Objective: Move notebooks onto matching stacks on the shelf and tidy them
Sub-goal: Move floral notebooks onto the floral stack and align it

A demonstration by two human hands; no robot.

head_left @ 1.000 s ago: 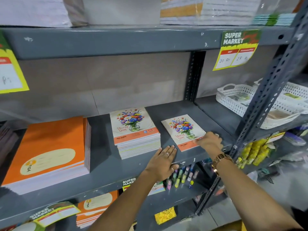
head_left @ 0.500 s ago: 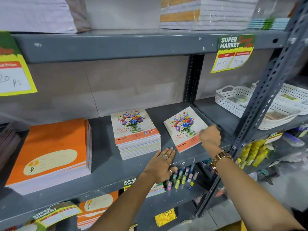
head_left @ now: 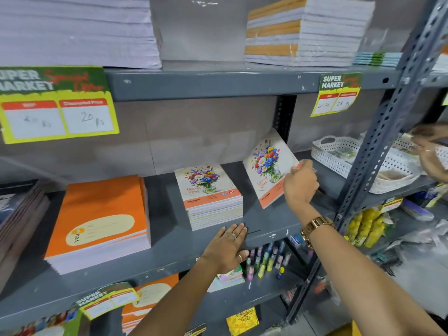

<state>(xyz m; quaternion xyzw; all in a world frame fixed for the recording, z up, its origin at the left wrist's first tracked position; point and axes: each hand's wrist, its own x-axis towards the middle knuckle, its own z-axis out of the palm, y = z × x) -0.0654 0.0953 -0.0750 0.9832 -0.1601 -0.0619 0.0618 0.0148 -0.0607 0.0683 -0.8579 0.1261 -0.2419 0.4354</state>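
A single flower-cover notebook [head_left: 265, 166] is lifted off the grey middle shelf [head_left: 271, 221], tilted up on its lower edge. My right hand [head_left: 300, 184] grips its right side. To its left sits a stack of matching flower-cover notebooks [head_left: 209, 197]. Just in front of that stack, my left hand [head_left: 226, 249] rests flat on the shelf's front edge with fingers spread and nothing in it. A taller stack of orange notebooks [head_left: 99, 221] lies further left on the same shelf.
White perforated baskets [head_left: 339, 154] stand on the shelf to the right, behind a slotted upright post [head_left: 378, 141]; another person's hand [head_left: 431, 154] reaches in there. Price tags [head_left: 58, 105] hang from the upper shelf. Pens [head_left: 266, 260] and more notebooks sit below.
My right hand has raised the single flower notebook from lying flat on the shelf to tilted upright. My left hand has stayed on the shelf edge. The view has shifted closer.
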